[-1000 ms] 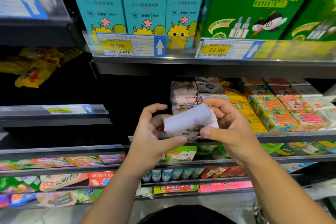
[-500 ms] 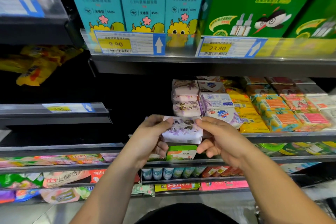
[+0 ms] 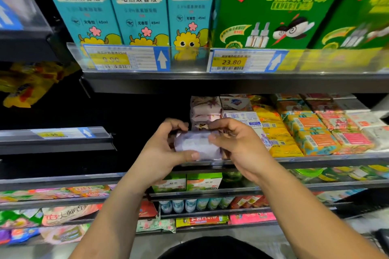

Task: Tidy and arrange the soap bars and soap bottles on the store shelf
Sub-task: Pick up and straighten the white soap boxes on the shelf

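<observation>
Now left grip (image 3: 162,149) and right grip (image 3: 237,145) both closed round one lilac-wrapped soap bar (image 3: 195,146), one at each end, thumbs on the near face, fingers curled over the top. Bar is held in the air just in front of the soap shelf edge (image 3: 315,159), directly before the stack of floral bars (image 3: 205,107)

Delta vs 0.5 s ago: bar rotated. The floral printed face was toward the camera; a plain pale face with a white patch shows instead. Right fingers lay fairly flat on top then, now curled and pinching the end. Both hands slightly higher; right one covers part of the white-purple box (image 3: 244,118) beside the stack

Text: blue shield logo on the white box (image 3: 235,103) above that, wording too blurred to read. Yellow packs (image 3: 271,120) and orange-label packs (image 3: 305,124) to the right, print unreadable. Upper shelf: three teal boxes (image 3: 136,6) marked 电热蚊香液, 45ml; green box (image 3: 280,6) also 电热蚊香液. Price tags 9.90 (image 3: 126,58) and 23.80 (image 3: 231,62), each with a white up arrow on blue
</observation>
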Demonstrator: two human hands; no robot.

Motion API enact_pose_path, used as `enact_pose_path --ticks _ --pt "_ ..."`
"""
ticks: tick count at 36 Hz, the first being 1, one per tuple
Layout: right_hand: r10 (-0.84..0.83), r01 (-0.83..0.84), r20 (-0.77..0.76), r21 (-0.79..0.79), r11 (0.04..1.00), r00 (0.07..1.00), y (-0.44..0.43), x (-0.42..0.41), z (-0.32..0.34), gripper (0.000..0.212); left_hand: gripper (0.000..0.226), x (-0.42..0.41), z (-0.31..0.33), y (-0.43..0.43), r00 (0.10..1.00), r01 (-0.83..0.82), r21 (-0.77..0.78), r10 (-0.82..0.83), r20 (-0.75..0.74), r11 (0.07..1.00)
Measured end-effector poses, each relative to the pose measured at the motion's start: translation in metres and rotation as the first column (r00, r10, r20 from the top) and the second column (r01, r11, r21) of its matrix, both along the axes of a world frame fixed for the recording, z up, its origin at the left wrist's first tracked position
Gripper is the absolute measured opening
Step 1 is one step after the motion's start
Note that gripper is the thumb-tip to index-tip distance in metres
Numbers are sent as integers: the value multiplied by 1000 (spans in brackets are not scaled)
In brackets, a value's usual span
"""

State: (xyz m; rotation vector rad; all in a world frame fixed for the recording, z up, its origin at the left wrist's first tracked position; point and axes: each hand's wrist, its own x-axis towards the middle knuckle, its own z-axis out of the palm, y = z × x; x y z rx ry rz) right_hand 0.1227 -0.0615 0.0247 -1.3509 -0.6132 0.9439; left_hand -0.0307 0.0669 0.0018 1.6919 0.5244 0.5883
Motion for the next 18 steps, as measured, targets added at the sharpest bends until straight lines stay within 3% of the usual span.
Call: enact_pose_path --ticks 4,7,9,11,14,18 --pt "72 -73 28 43 996 997 -1 7 -4 36 85 -2 8 10 969 139 196 -92 -231 971" --pt "98 -102 86 44 994 992 3 13 -10 41 96 6 12 13 909 187 421 7 -417 888" --pt "92 -97 172 21 995 981 9 15 -14 42 90 15 10 13 866 245 544 71 -495 803" --pt "71 -70 269 -13 997 961 17 17 -16 42 80 22 6 13 839 284 567 86 -538 773" --pt "93 -66 440 -78 995 893 28 20 -17 44 79 25 -2 17 824 255 524 101 -557 813" --pt "46 -41 382 -22 999 923 34 27 -9 39 87 21 -4 35 839 114 581 235 -491 806"
